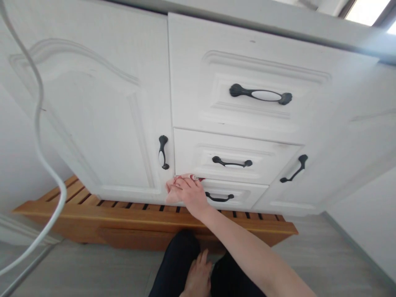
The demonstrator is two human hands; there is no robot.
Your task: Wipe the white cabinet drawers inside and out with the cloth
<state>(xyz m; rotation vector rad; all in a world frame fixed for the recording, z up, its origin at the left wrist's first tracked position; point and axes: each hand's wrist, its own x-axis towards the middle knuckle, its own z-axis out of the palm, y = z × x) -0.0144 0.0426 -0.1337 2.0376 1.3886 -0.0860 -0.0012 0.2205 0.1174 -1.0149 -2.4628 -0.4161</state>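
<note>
My right hand is closed on a pink cloth with some red on it. It presses the cloth to the white cabinet front, at the left end of the seam between the middle drawer and the bottom drawer. Just right of that hand is the bottom drawer's dark handle. Low in the view, my left hand rests between my knees with its fingers stretched out, holding nothing. All the drawers and doors in sight are closed.
A slatted wooden bench stands along the cabinet's base, between it and my knees. The top drawer and two doors have dark handles with white inlays. A white cable hangs down the left side. Grey flooring lies below.
</note>
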